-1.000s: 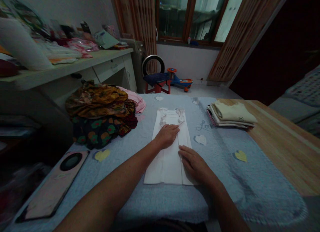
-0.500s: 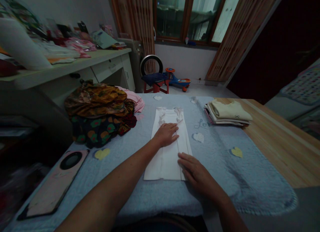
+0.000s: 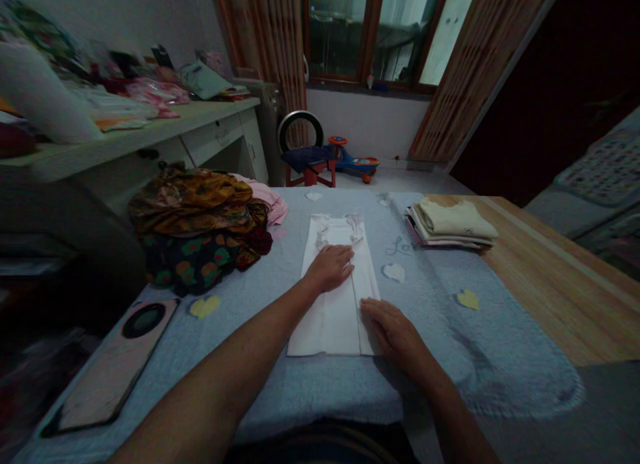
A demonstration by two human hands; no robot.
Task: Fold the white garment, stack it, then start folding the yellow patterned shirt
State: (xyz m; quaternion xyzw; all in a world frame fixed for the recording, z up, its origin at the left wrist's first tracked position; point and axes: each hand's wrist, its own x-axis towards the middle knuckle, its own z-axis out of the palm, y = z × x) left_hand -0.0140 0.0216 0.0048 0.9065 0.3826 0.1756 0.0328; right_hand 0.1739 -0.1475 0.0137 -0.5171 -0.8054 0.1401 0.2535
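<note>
While pressing a white garment (image 3: 340,324) flat near the middle of the surface's (image 3: 555,271) near edge, looks to be at the smoothing step, with a lengthwise fold line showing on its right. Resting the left hand (image 3: 329,267) palm-down toward the far end, touching the right side with the right hand (image 3: 393,327); grip flat and loose in both, closed on nothing. Probably calls for steadying with the left and running the right along the fold. Beneath, a blue blanket (image 3: 520,357), leaving wood bare along the right edge. Along the left edge, a rumpled heap of clothes (image 3: 195,204); at the near left corner, a likely phone (image 3: 110,371); near the far right corner, a folded stack (image 3: 453,224). Beyond the far edge, a red stool (image 3: 311,176), a ride-on toy (image 3: 357,163) and a window (image 3: 340,44).
</note>
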